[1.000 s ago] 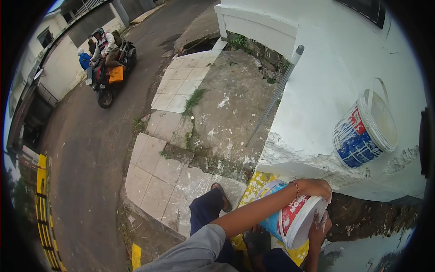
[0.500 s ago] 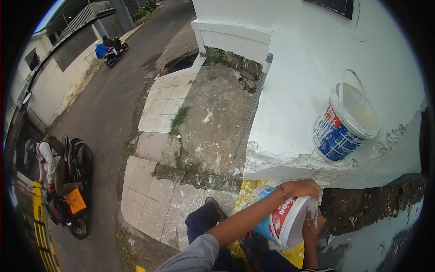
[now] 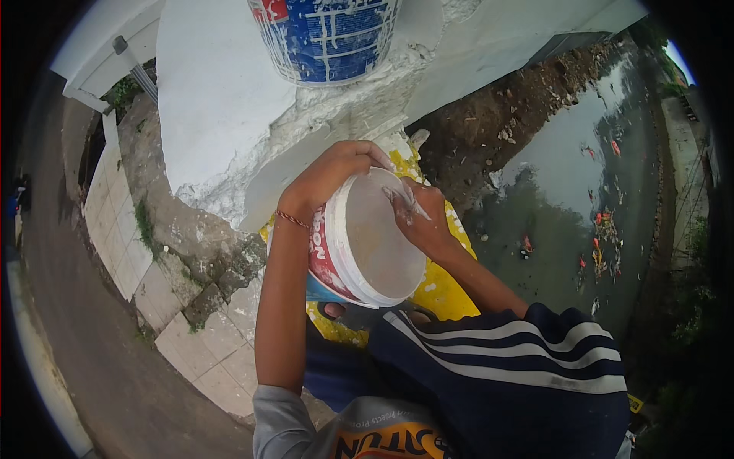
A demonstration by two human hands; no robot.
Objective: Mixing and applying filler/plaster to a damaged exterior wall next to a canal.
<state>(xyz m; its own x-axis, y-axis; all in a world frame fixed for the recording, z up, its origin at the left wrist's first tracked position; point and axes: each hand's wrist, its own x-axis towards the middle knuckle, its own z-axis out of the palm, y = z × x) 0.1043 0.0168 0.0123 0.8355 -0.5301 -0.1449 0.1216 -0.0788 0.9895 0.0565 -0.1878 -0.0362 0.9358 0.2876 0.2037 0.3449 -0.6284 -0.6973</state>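
Observation:
A paint bucket (image 3: 330, 252) with a red and blue label and a white rim is tilted in front of my legs. Its round, pale top faces up and to the right; I cannot tell whether that is a lid or the inside. My left hand (image 3: 336, 174), with a cord bracelet at the wrist, grips the far side of the rim. At the right of the top, my white-smeared right hand (image 3: 425, 220) has its fingers bent over the rim. Another bucket (image 3: 325, 38), blue, red and paint-streaked, stands beyond on the white ledge.
The white wall ledge (image 3: 222, 115) has a broken, crumbling edge. Yellow-painted concrete (image 3: 451, 287) lies below the bucket. To the right, a drop leads to murky water (image 3: 535, 214) with floating litter. Tiled paving (image 3: 115, 222) and a road (image 3: 61, 306) run along the left.
The view has swung right, bringing the water into sight and the motorbikes mostly out of it. Both hands stay on the tilted bucket; my right hand now shows more fully at its rim.

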